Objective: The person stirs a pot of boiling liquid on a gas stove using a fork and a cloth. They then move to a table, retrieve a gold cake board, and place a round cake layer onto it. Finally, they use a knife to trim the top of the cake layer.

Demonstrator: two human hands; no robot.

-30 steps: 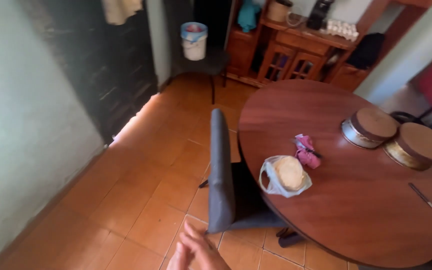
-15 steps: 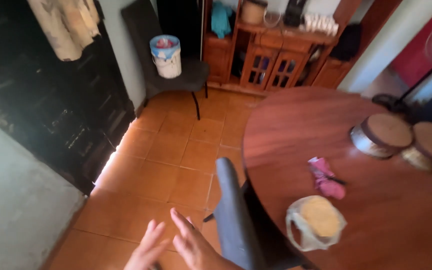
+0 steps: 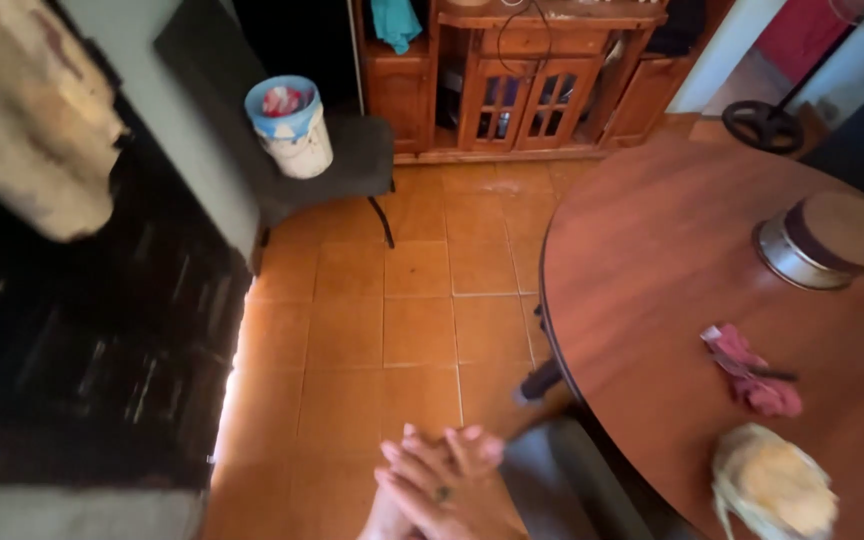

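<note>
Hands pressed together, your left hand (image 3: pixel 407 490) and right hand (image 3: pixel 462 495) overlapping at the bottom edge; nothing visible between them, but whether they enclose anything you can't tell from this view. Nearest thing: grey chair back (image 3: pixel 562 480), just right of your fingers, maybe touching. Risk: swing right and your knuckles clip it, or past it the round table's rim (image 3: pixel 552 330). Yellow bundle (image 3: pixel 777 485) sits near that rim, pink cloth (image 3: pixel 752 370) beyond it; a bump could shift them. Open room: tiled floor (image 3: pixel 402 300) straight ahead. Left of your hands, dark wall (image 3: pixel 82 380) closes in.
</note>
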